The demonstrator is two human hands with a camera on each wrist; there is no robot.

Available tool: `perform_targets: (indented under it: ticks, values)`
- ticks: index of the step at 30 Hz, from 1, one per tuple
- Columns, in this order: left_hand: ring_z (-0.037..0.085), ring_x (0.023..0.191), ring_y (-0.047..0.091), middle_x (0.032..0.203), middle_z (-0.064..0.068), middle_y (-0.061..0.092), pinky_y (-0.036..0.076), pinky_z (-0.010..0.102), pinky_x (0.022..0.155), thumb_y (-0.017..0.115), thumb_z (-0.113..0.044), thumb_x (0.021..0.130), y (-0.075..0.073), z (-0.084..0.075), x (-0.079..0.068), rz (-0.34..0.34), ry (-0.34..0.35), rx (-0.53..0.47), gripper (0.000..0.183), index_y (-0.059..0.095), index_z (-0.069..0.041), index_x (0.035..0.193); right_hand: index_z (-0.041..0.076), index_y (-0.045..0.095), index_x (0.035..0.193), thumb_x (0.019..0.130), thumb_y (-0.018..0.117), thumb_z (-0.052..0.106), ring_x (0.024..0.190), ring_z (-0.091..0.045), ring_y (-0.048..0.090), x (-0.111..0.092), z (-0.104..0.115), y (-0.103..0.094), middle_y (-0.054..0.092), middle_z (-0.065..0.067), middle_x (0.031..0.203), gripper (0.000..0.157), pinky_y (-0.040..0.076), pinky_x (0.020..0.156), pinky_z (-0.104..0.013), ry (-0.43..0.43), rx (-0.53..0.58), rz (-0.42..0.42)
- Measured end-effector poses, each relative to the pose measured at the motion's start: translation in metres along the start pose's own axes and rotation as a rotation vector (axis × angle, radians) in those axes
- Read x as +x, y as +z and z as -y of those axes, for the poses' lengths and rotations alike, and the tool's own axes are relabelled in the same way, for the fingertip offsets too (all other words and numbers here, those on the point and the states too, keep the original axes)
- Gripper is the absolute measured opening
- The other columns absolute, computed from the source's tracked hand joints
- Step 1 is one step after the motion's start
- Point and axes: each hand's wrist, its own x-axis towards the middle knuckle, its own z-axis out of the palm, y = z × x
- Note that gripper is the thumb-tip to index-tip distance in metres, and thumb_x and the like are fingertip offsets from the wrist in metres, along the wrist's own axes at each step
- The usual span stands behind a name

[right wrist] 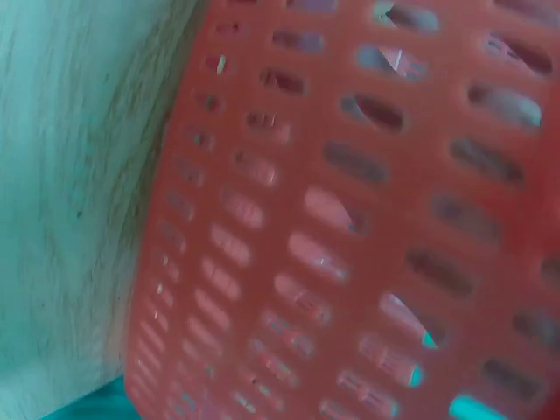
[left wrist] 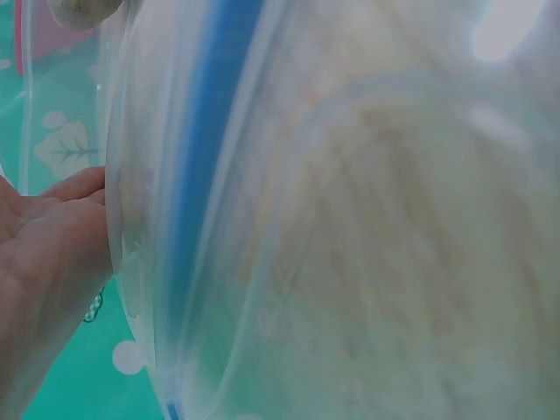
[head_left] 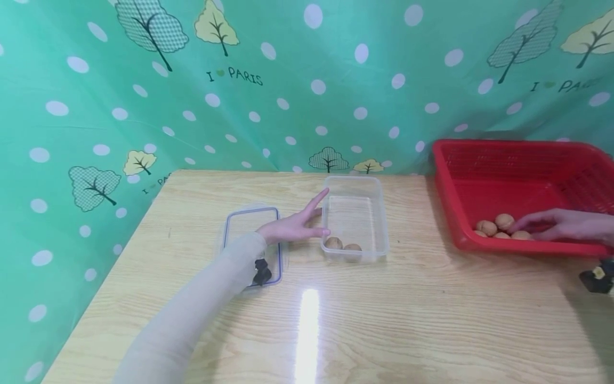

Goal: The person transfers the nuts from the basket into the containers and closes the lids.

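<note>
My left hand (head_left: 295, 226) reaches over the lid with thumb and fingers spread against the left side of a clear plastic container (head_left: 355, 221). Two walnuts (head_left: 352, 248) lie at the container's near end. In the left wrist view, the hand (left wrist: 52, 245) shows behind the blurred lid edge. My right hand (head_left: 566, 224) is inside the red basket (head_left: 455, 213), its fingertips down among several walnuts (head_left: 486, 228) in the near left corner. One walnut lies between its fingers and thumb; I cannot tell whether they grip it.
A clear lid with a blue seal (head_left: 251, 211) lies left of the container, partly under the left forearm. The basket's slotted wall (right wrist: 289, 227) fills most of the right wrist view. A green patterned cloth (head_left: 288, 80) hangs behind the wooden table (head_left: 408, 320).
</note>
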Motion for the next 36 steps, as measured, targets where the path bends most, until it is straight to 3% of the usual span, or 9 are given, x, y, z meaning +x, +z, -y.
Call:
perform_targets:
  ticks: [7,12,19,28,33,36]
  values:
    - [0.026,0.145,0.012,0.161,0.012,0.0,0.017,0.051,0.113,0.062,-0.03,0.095,0.0,0.001,0.001,-0.003,-0.007,-0.002,0.095,-0.014,-0.049,0.149,-0.007,0.05,0.134,0.077,0.08,0.031,0.105,-0.032,0.049,0.002,0.01,0.006,0.054,-0.023,0.123,0.074,0.053,0.072,-0.036,-0.033,-0.078,-0.097]
    - [0.027,0.145,0.012,0.16,0.012,0.001,0.017,0.053,0.113,0.062,-0.031,0.096,0.0,0.002,0.001,0.001,0.001,-0.001,0.095,-0.015,-0.048,0.149,-0.007,0.051,0.132,0.08,0.077,0.03,0.102,-0.028,0.052,0.003,0.014,0.007,0.058,-0.02,0.121,0.069,0.05,0.071,-0.034,-0.081,-0.133,-0.156]
    - [0.026,0.145,0.012,0.16,0.012,0.0,0.017,0.051,0.114,0.062,-0.03,0.096,0.0,0.002,0.001,-0.003,0.002,-0.005,0.094,-0.014,-0.048,0.149,-0.003,0.052,0.132,0.083,0.075,0.027,0.095,-0.025,0.054,-0.002,0.015,0.009,0.059,-0.019,0.119,0.062,0.054,0.066,-0.032,-0.112,-0.075,-0.238]
    - [0.027,0.144,0.013,0.16,0.016,0.004,0.017,0.049,0.114,0.062,-0.03,0.095,0.001,0.002,0.002,-0.006,0.003,0.008,0.095,-0.015,-0.046,0.15,0.004,0.053,0.135,0.084,0.074,0.032,0.108,-0.035,0.047,-0.006,0.025,0.016,0.055,-0.023,0.127,0.062,0.056,0.067,-0.037,-0.088,0.007,-0.294]
    - [0.027,0.144,0.012,0.16,0.013,0.002,0.016,0.05,0.114,0.062,-0.03,0.096,0.0,0.003,0.002,-0.007,0.0,0.01,0.095,-0.015,-0.044,0.15,0.011,0.058,0.133,0.083,0.075,0.032,0.102,-0.022,0.051,-0.008,0.039,0.016,0.06,-0.014,0.124,0.057,0.056,0.069,-0.036,-0.128,-0.037,-0.349]
    - [0.028,0.145,0.011,0.16,0.013,0.0,0.016,0.051,0.114,0.062,-0.029,0.096,0.0,0.003,0.002,0.0,-0.002,0.008,0.096,-0.016,-0.042,0.151,0.012,0.057,0.133,0.082,0.077,0.029,0.103,-0.022,0.05,-0.01,0.047,0.018,0.06,-0.014,0.124,0.058,0.057,0.068,-0.036,-0.149,-0.028,-0.369]
